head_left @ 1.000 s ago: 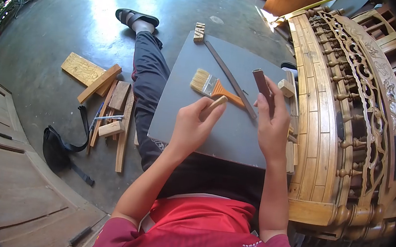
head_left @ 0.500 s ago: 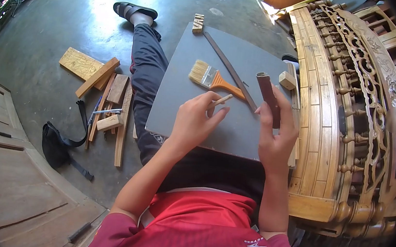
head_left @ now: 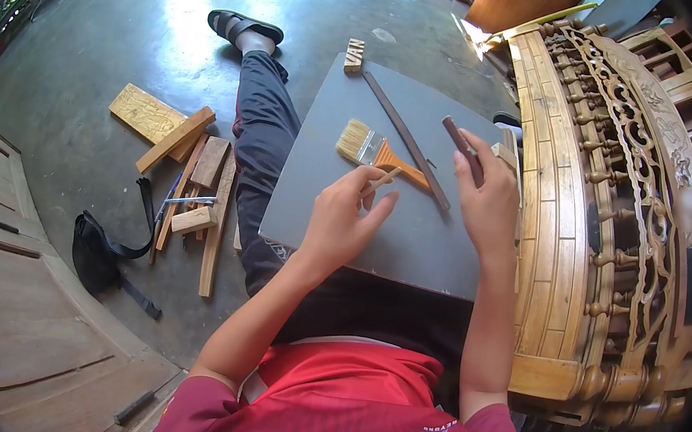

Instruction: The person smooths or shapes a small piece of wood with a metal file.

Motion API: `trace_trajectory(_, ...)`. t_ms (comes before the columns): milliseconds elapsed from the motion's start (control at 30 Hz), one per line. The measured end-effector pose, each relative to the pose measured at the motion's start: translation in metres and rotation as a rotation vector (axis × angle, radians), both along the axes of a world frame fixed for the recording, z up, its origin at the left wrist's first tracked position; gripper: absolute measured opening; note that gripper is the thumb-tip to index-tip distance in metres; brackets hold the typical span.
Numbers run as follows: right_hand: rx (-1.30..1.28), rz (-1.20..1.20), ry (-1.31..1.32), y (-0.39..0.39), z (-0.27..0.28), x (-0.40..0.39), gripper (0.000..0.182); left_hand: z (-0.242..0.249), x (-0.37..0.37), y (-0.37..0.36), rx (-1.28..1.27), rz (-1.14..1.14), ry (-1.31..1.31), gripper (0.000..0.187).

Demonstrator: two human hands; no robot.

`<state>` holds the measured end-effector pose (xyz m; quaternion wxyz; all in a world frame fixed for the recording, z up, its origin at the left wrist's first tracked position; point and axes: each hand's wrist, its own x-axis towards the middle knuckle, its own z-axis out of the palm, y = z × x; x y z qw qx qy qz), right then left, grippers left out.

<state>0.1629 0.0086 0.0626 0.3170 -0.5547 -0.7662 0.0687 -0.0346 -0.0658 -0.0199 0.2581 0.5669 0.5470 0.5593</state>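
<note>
My left hand [head_left: 352, 218] pinches a small pale wooden stick [head_left: 386, 180] between thumb and fingers, just over the orange handle of a paintbrush [head_left: 377, 153]. My right hand [head_left: 485, 196] is closed around a roll of brown sandpaper [head_left: 465, 148], its far end tilted up and leftward above the board. Both hands are over a grey board [head_left: 303, 177] across my lap. Between them lies a long, thin dark strip [head_left: 402, 133]. A small wooden block carved with the letters VAN [head_left: 354, 55] rests at the board's far corner.
On the floor at left lie a carved wooden panel [head_left: 144, 112], several wood pieces [head_left: 211, 243] and a black bag [head_left: 98, 260]. Carved wooden furniture [head_left: 564, 215] stands close on the right. A pale block [head_left: 504, 155] sits by the board's right edge.
My right hand has moved a little away from my body, and the sandpaper roll has tipped lower, more to the left. The left hand keeps its pinch on the stick. The camera view has shifted slightly.
</note>
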Motion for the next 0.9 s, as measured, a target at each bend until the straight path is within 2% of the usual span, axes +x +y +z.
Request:
trace_trajectory(200, 0.193, 0.011, -0.233, 0.017, -0.02, 0.01, 0.054, -0.003, 0.0, 0.001, 0.02, -0.01, -0.002, 0.028)
trace_trajectory(333, 0.057, 0.184, -0.277, 0.008, -0.036, 0.006, 0.049, -0.003, 0.0, 0.001, 0.028, -0.006, -0.002, 0.027)
trace_trajectory(633, -0.039, 0.2, -0.275, 0.019, -0.055, -0.001, 0.035, -0.005, 0.0, 0.002, 0.039, -0.014, 0.018, 0.027)
trace_trajectory(733, 0.083, 0.271, -0.343, 0.024, -0.055, 0.003, 0.033, -0.003, 0.0, 0.001, 0.034, -0.013, 0.006, 0.027)
trace_trajectory(833, 0.117, 0.261, -0.551, 0.024, -0.042, 0.0, 0.036, -0.003, 0.0, 0.001, 0.021, -0.014, 0.024, 0.026)
trace_trajectory(900, 0.088, 0.298, -0.544, 0.029, -0.039, -0.001, 0.04, -0.002, -0.001, 0.0, 0.005, -0.015, 0.018, 0.026)
